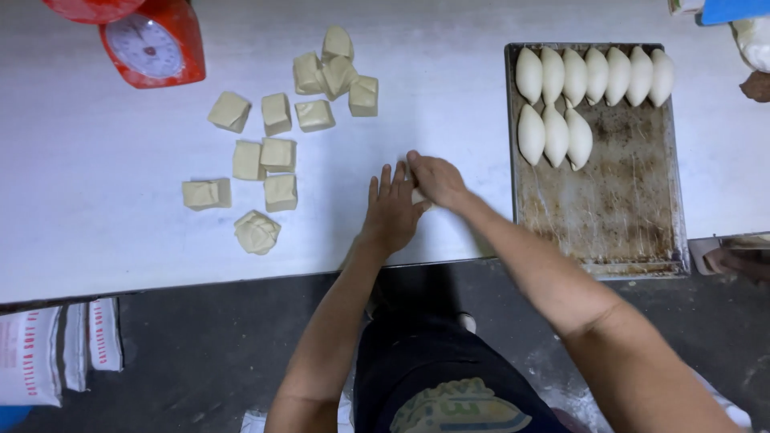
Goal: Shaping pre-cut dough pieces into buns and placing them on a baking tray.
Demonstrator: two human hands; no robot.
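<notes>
On the white tabletop (449, 104), left of the baking tray (597, 216), we keep both hands, left hand (391, 210) flat with fingers extended and right hand (433, 178) cupped, pressing evenly on the small dough piece (419, 196) between them, which is mostly hidden.

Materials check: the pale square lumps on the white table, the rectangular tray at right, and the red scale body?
Pale square lumps: raw dough by the look, matte cream, with soft folded edges. Rectangular baking tray: probably metal, dull grey with brown baked-on staining and a raised rim; it holds smooth white oval dough pieces. Red scale body: glossy, plastic or painted metal, cannot tell which. White table: smooth, material unclear.
</notes>
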